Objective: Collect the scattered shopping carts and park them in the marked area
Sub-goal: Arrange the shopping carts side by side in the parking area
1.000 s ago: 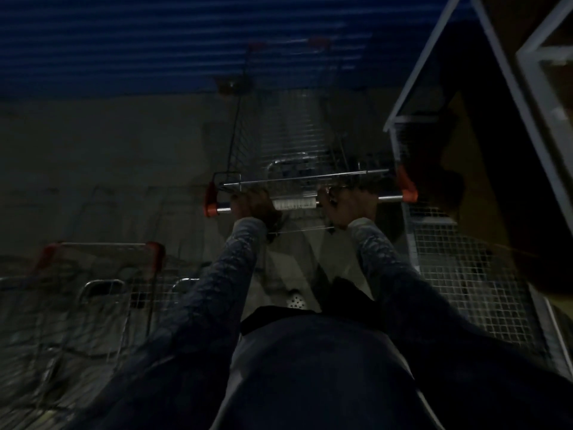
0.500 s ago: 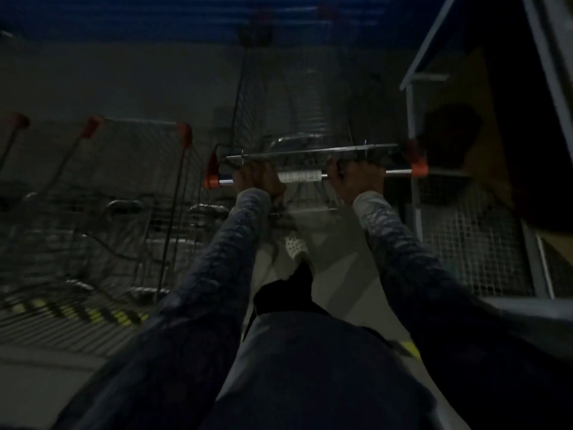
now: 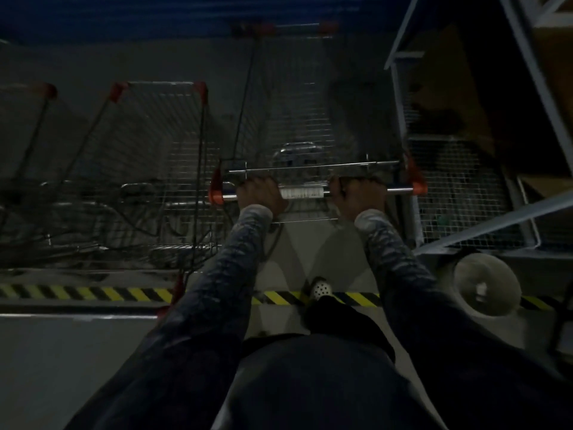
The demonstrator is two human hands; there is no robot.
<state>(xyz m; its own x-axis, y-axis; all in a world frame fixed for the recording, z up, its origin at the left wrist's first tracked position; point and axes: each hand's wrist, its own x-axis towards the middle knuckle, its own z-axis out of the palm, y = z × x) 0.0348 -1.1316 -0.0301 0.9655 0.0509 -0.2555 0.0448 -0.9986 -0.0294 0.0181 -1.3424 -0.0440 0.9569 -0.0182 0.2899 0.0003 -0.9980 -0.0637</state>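
A wire shopping cart (image 3: 297, 119) with red corner caps stands straight ahead of me in dim light. My left hand (image 3: 260, 193) grips the left part of its metal handle bar (image 3: 302, 193), and my right hand (image 3: 359, 193) grips the right part. The cart's basket lies beyond a yellow-and-black striped floor line (image 3: 93, 292). To its left, behind the same line, stand parked carts (image 3: 161, 156), side by side.
A grey metal rack with mesh panels (image 3: 459, 193) stands close on the cart's right. A round pale object (image 3: 485, 288) lies at the rack's foot. A blue wall (image 3: 155, 13) runs across the back. My white shoe (image 3: 321, 288) touches the striped line.
The cart and my hands have moved forward beside the parked carts. The striped floor line has come into full view under my feet, and the parked carts now stand level with my cart.
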